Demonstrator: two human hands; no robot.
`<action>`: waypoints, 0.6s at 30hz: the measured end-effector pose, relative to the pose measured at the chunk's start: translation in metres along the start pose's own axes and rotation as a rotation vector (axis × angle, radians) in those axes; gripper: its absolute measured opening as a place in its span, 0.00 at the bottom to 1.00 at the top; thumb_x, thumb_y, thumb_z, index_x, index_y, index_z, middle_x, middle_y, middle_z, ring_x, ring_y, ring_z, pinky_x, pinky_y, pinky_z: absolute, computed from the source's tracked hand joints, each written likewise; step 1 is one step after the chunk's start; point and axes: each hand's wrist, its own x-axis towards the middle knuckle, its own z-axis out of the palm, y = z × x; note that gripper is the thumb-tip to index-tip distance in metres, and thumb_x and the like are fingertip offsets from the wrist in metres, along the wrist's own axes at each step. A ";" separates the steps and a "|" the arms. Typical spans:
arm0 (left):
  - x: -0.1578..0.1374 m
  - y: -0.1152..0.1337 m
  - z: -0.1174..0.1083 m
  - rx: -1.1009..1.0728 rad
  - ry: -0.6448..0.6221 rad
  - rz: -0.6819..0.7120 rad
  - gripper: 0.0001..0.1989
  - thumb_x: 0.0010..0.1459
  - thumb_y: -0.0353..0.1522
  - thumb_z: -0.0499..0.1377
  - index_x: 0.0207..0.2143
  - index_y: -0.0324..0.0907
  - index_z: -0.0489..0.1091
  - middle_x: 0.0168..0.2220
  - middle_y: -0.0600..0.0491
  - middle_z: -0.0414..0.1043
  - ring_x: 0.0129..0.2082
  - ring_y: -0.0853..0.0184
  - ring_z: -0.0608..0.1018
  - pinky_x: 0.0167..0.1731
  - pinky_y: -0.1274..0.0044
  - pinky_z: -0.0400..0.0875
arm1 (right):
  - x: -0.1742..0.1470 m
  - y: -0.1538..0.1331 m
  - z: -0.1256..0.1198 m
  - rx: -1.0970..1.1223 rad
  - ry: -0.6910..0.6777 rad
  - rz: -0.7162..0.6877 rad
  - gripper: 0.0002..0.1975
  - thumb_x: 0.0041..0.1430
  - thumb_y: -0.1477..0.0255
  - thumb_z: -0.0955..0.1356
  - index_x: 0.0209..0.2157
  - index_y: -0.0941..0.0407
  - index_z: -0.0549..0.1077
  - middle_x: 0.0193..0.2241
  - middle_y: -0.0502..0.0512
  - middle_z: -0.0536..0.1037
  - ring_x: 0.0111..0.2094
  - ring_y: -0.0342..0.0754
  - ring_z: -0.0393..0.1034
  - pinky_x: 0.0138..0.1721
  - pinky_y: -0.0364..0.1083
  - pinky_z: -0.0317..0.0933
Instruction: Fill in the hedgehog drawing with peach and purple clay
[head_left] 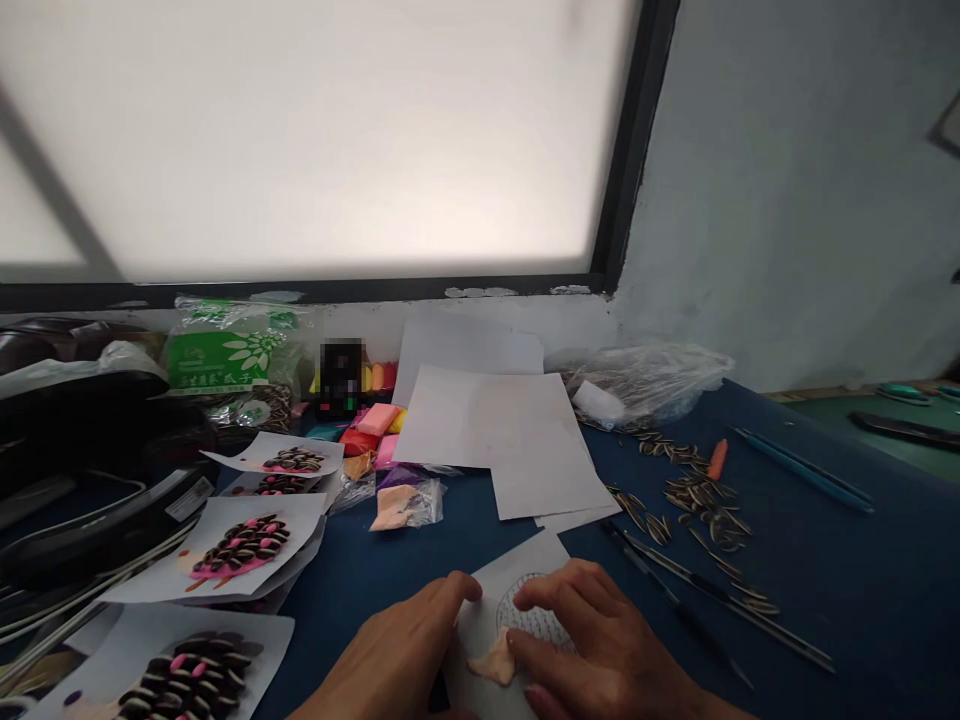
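Note:
A small white sheet of paper (480, 625) lies at the front of the table, with a pencilled oval filled with small marks (541, 610) on it. Against the oval's lower left sits a flattened piece of peach modelling clay (495, 664). My right hand (600, 650) is bent over the sheet, its fingertips pressing on the clay's right side. Along the sheet's left edge, my left hand (405, 640) holds the paper with curled fingers; its thumb is hidden. Finished seed-and-clay pictures (244, 545) lie in a pile to the left.
Soft clay packets (379, 420) and an opened peach clay packet (397, 505) lie beyond the hands. Blank sheets (487, 415) lean near the wall. Loose sunflower seeds (705, 495), pens (675, 590), blue tweezers (806, 470) and a seed bag (652, 385) are on the right.

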 end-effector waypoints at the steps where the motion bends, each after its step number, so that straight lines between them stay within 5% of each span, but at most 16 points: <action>1: 0.000 0.000 0.000 0.005 -0.001 -0.006 0.29 0.45 0.28 0.62 0.52 0.47 0.68 0.47 0.51 0.75 0.45 0.57 0.77 0.43 0.75 0.67 | 0.000 0.001 0.001 0.001 -0.003 -0.005 0.16 0.70 0.69 0.59 0.36 0.55 0.75 0.37 0.59 0.75 0.37 0.52 0.67 0.39 0.51 0.58; 13: 0.008 0.012 -0.006 0.081 -0.081 -0.065 0.28 0.46 0.30 0.63 0.52 0.46 0.66 0.45 0.52 0.75 0.41 0.59 0.77 0.35 0.77 0.66 | 0.000 0.006 0.006 -0.021 0.020 -0.018 0.15 0.70 0.66 0.59 0.34 0.55 0.74 0.36 0.57 0.76 0.35 0.50 0.68 0.37 0.48 0.58; 18: 0.010 0.006 -0.005 0.073 -0.103 -0.057 0.24 0.49 0.33 0.62 0.51 0.46 0.66 0.45 0.51 0.75 0.41 0.59 0.77 0.39 0.76 0.67 | -0.001 0.007 0.004 -0.026 0.007 0.004 0.15 0.72 0.67 0.57 0.40 0.58 0.72 0.35 0.59 0.76 0.34 0.50 0.68 0.37 0.48 0.59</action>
